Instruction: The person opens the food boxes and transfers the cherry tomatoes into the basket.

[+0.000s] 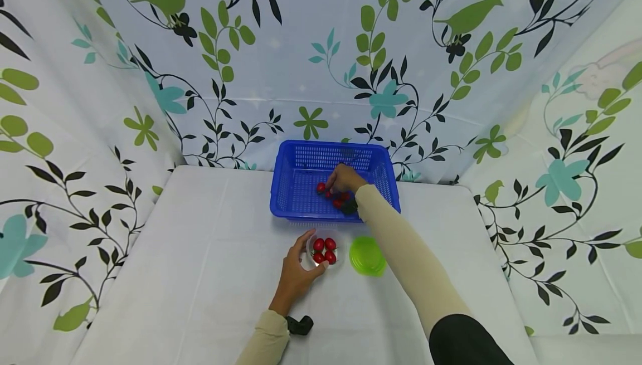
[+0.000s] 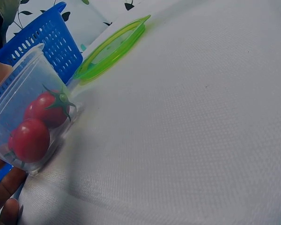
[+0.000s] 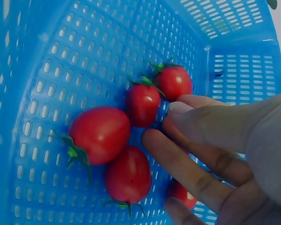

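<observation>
A: What sits nearest the person?

B: Two pale sleeves (image 1: 263, 340); the left one ends near a dark strap (image 1: 300, 325) at the wrist, and a black band (image 1: 463, 340) wraps the right arm; both arms reach over a white tabletop (image 1: 210, 276).

A: And the left hand (image 1: 296, 276)?

B: It holds a clear container (image 2: 33, 77), thumb curved round the near side, fingers along the left; the container stands on the tabletop, and four red tomatoes (image 1: 330, 244) show in it from above; one has its green stem turned towards the left wrist camera.

A: Anything beside it?

B: A bright green lid (image 1: 368, 256); it lies to the right of the container, close by the right forearm as seen from overhead.

A: Farther off?

B: A blue slotted basket (image 1: 301, 178), just beyond the container and lid; the right hand (image 1: 346, 178) is down inside it, so the hands are apart; its fingers reach in among loose tomatoes (image 3: 100, 135), thumb tip close to the forefinger; I cannot tell whether they pinch one, since some of the fruit is partly hidden behind the fingers.

A: Last, the background?

B: A hanging cloth (image 1: 296, 81), behind and at both sides; it is printed with green birds, dark leafy branches and teal flowers.
</observation>
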`<action>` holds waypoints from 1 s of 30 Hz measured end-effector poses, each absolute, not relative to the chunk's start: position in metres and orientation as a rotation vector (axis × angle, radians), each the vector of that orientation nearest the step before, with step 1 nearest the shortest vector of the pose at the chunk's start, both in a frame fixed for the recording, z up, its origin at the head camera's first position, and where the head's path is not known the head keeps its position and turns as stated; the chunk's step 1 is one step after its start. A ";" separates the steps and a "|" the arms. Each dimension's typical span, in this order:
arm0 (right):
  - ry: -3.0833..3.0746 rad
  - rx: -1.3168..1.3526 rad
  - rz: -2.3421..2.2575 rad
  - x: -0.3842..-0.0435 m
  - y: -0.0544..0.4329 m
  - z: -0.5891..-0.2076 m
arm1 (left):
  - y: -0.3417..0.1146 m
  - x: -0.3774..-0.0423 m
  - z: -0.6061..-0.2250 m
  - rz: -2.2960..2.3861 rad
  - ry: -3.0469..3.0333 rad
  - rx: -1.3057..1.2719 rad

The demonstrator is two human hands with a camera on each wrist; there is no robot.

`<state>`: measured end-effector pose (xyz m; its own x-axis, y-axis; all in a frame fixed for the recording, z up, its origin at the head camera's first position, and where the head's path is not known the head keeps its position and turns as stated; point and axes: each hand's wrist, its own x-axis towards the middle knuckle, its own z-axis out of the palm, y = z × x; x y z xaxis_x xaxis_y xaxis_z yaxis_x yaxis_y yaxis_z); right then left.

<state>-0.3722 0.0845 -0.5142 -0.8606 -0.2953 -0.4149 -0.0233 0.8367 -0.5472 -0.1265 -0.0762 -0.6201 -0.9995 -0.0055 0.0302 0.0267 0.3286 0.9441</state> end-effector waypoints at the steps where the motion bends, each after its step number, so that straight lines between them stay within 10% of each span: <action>1: 2.519 -0.234 -0.747 -0.371 0.085 -0.513 | -0.076 -0.126 -0.620 -1.803 -2.540 -0.021; 30: 2.710 -0.479 -1.069 -0.298 0.102 -0.455 | -0.077 -0.127 -0.621 -1.790 -2.559 -0.020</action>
<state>-0.2983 0.1016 -0.4547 -0.9301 -0.3630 -0.0564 -0.2268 0.6882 -0.6892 -0.1267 -0.0766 -0.6214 -0.9998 0.0003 0.0223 0.0210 0.3429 0.9391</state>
